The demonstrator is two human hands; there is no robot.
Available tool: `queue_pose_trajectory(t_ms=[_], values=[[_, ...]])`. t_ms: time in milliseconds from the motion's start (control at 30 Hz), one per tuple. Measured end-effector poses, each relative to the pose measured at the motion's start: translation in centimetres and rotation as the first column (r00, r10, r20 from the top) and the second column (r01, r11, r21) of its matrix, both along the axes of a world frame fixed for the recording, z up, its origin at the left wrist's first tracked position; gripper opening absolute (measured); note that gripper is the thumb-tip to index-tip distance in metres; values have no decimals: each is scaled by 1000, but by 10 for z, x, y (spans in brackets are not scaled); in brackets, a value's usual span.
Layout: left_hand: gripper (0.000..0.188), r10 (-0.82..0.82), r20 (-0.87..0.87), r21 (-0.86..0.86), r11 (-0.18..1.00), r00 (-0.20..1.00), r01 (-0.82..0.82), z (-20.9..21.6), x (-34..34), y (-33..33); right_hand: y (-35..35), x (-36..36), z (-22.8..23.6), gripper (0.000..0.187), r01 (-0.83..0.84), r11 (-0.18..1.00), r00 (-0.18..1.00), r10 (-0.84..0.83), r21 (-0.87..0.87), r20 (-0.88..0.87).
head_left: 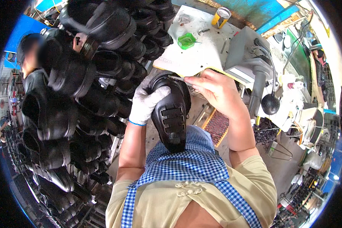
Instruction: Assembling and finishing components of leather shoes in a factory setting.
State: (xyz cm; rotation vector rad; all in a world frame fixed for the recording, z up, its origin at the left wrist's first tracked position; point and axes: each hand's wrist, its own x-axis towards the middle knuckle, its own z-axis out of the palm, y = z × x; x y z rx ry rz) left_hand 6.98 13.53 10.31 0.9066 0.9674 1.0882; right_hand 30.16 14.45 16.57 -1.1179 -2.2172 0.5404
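Observation:
A black shoe [173, 117] with several strap-like bands across its upper is held upright in front of my apron, toe pointing down toward me. My left hand [143, 102], in a whitish knit glove with a blue cuff edge, is closed around the shoe's side near the opening. In my bare right hand [217, 90], a thin metal tool [176, 78] is pinched between fingers and thumb. Its tip reaches the shoe's far edge by the opening; whether it is a blade or tweezers I cannot make out.
Racks of black shoes [114, 64] crowd the left side, with a person [29, 53] beyond them. Ahead, a white tabletop [167, 53] bears a green dish [186, 41] and a yellow can [220, 18]. A grey machine [243, 51] and a black ball-ended lamp [270, 104] stand right.

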Motion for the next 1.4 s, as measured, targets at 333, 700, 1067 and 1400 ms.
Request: queue_pose_trajectory(t_ms=[333, 700, 1067, 1400], values=[[50, 105, 127, 86, 989, 986, -117, 7, -30, -55, -77, -35, -12, 37, 90, 995, 995, -89, 50, -33], [50, 130, 110, 82, 987, 985, -140, 14, -35, -69, -97, -58, -38, 37, 240, 950, 970, -226, 201, -88], [47, 53, 126, 96, 993, 991, -65, 10, -34, -65, -96, -57, -46, 33, 318, 927, 945, -293, 198, -146], [49, 53, 137, 83, 994, 989, -65, 5, -33, -57, -84, -38, -30, 38, 191, 957, 982, -185, 217, -46]])
